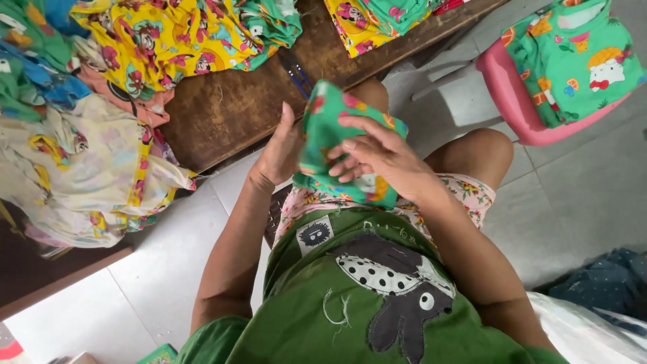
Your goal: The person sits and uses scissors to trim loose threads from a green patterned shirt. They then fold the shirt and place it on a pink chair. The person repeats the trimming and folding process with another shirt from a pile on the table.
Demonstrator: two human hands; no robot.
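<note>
A small green printed garment [323,128] with red and yellow motifs is held upright above my lap, between my knees. My left hand [280,152] grips its left side, thumb pointing up. My right hand [377,155] lies across the front of the cloth, fingers spread over its lower half. The bottom of the garment rests on my floral shorts [465,192]. Part of the cloth is hidden behind my right hand.
A low brown wooden table [229,108] stands ahead, piled with yellow, green and cream printed clothes [155,40]. A pink stool [519,101] at the right bears more green garments [573,61]. Dark pens or sticks [296,77] lie on the table edge. White floor tiles [593,195] surround me.
</note>
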